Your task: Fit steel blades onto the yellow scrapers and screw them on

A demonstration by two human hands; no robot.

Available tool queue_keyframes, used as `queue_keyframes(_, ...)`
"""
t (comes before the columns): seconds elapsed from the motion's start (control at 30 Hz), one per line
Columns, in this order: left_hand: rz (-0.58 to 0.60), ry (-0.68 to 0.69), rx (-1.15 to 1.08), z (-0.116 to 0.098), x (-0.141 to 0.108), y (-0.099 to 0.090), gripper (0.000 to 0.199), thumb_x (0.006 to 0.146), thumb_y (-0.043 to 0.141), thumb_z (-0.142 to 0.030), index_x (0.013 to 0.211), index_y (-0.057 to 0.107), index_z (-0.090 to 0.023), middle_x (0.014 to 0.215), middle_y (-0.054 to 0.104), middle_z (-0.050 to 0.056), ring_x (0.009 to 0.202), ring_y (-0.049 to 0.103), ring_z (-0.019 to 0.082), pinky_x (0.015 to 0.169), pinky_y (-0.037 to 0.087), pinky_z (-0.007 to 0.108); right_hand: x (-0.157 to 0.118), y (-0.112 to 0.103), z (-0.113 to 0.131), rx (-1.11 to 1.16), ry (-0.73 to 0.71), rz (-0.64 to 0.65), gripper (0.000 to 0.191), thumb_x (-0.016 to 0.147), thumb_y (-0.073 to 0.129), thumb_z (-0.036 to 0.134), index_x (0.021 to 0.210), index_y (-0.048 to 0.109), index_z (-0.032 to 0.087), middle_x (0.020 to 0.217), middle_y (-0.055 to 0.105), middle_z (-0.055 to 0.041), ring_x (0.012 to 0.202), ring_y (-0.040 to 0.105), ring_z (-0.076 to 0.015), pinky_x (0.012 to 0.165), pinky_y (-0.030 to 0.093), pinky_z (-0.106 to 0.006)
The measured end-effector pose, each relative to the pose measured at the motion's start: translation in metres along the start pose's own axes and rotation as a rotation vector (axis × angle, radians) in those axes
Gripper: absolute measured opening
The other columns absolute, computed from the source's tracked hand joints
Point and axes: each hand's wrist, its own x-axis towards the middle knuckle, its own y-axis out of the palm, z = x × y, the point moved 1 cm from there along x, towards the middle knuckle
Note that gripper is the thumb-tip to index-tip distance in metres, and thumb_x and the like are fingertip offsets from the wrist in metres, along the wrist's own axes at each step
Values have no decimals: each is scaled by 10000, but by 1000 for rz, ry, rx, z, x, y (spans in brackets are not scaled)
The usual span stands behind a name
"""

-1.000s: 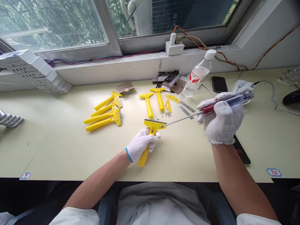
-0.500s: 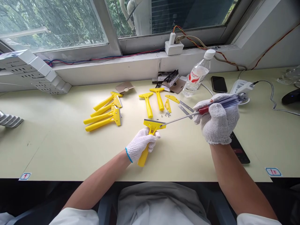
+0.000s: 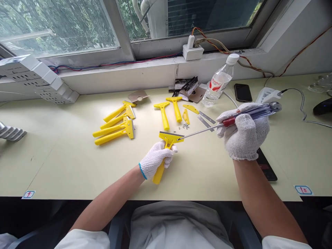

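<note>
Left hand: the left hand [image 3: 155, 159], in a white knit glove, is closed around the grip of a yellow plastic scraper [image 3: 168, 139], which is held just above the bench, blade edge forward.
Right hand: the right hand [image 3: 243, 133], also gloved, is clenched around a screwdriver [image 3: 255, 112], its shaft reaching across.
Change: the handle has swung slightly rightward; the tip stays at the scraper head's right end.
Bench: loose steel blades [image 3: 206, 121], small screws [image 3: 185, 126], more yellow scrapers [image 3: 114, 127]; farther, a water bottle [image 3: 219, 81].

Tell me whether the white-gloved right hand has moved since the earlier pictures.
Yes: the white-gloved right hand has shifted slightly rightward against the black smartphone since the middle picture.
</note>
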Motion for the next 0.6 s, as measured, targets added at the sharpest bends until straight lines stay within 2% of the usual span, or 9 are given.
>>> queue_keyframes(0.27,1,4,13,0,0,0,169,817,662,-227,979,620,-203,699,478,-44,538,385,90,525,363,229,-3,1,-1,-3,18,24,230,884,802,351,1007,624,273,764,784,-4,423,598,-185,334,422,-302)
queue_keyframes(0.4,-7,14,20,0,0,1,193,805,661,-228,995,639,-198,692,478,-43,535,387,92,523,367,232,-6,1,3,-45,-25,19,237,860,840,365,997,675,265,793,775,-3,484,619,-169,348,419,-281)
queue_keyframes(0.5,-30,30,31,1,1,1,210,788,653,-222,996,649,-194,692,490,-39,531,391,95,516,376,236,-8,2,10,-90,-50,95,245,858,869,409,1004,740,261,841,774,-29,540,629,-164,351,407,-275)
queue_keyframes(0.6,-57,39,55,3,3,0,208,773,638,-209,981,642,-193,681,504,-38,524,404,100,508,395,239,-10,3,16,-113,-95,224,396,876,894,393,1232,747,299,888,797,-37,692,741,-212,437,539,-301)
